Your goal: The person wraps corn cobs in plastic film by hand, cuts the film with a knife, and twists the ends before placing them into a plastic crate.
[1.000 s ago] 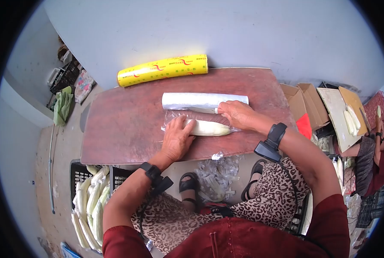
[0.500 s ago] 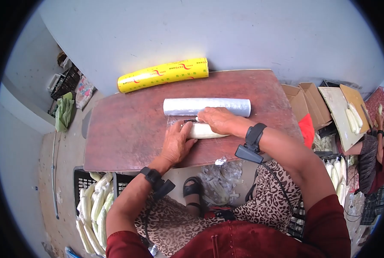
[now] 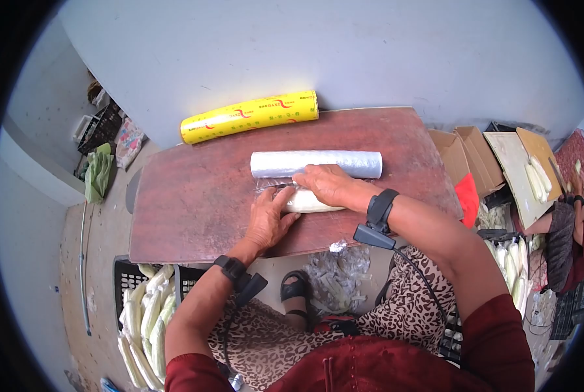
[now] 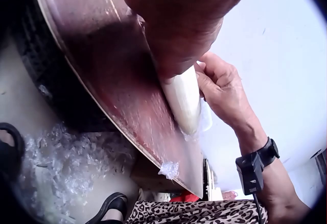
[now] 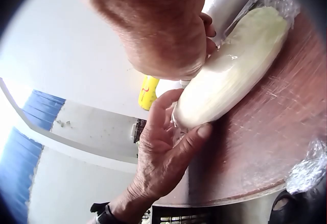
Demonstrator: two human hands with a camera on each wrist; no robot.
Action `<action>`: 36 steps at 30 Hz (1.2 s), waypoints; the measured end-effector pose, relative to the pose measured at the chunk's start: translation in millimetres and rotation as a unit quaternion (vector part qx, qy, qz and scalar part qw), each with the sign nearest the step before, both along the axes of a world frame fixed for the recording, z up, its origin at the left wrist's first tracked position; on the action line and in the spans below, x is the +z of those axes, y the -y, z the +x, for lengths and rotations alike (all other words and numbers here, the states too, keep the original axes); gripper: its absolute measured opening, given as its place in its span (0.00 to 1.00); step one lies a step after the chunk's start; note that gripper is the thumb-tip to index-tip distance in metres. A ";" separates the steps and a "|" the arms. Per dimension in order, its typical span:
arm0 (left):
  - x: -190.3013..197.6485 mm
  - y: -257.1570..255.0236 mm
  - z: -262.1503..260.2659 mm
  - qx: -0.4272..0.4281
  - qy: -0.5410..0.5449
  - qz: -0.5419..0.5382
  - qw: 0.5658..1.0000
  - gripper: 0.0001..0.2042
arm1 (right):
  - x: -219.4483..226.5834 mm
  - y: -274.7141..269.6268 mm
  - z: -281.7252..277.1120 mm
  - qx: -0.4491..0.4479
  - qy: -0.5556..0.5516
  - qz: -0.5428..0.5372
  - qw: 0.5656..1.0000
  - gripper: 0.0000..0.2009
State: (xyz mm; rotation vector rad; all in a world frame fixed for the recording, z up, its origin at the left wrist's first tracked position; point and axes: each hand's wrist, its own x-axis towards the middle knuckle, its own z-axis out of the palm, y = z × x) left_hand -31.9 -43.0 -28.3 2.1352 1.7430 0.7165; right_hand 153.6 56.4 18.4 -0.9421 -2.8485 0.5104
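Observation:
An ear of corn (image 3: pixel 310 201) in its pale husk lies on the reddish-brown table (image 3: pixel 194 222), with clear film on it. My left hand (image 3: pixel 264 219) grips its left end, thumb on the near side and fingers over the far side. My right hand (image 3: pixel 328 185) is just beyond the corn, fingers curled, over the strip of film beside the cling film roll (image 3: pixel 316 163). In the right wrist view the small white end of a tool (image 5: pixel 184 83) shows under that hand; the rest of it is hidden.
A yellow printed roll (image 3: pixel 249 116) lies at the table's back edge against the wall. Crumpled film (image 3: pixel 337 246) sits at the front edge. Below left stands a black crate (image 3: pixel 123 274) of corn ears. Cardboard boxes (image 3: pixel 465 157) and another person's arm (image 3: pixel 578 219) are at right.
My right hand has swept left along the film, from the corn's right end toward its left end, slowing in the last half second. My left hand has stayed on the corn.

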 end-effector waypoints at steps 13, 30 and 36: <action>-0.5 -5.2 -0.9 0.000 -0.001 0.016 1.000 0.26 | -13.6 -16.2 49.0 0.006 -0.029 0.039 0.999 0.10; -0.1 -9.7 -5.1 0.006 -0.009 -0.029 1.000 0.26 | 1.8 -16.8 205.6 -0.097 0.023 -0.030 0.995 0.21; 15.1 -6.6 0.4 0.003 -0.130 0.000 0.992 0.28 | 19.9 -6.0 262.4 -0.028 0.055 0.043 0.997 0.15</action>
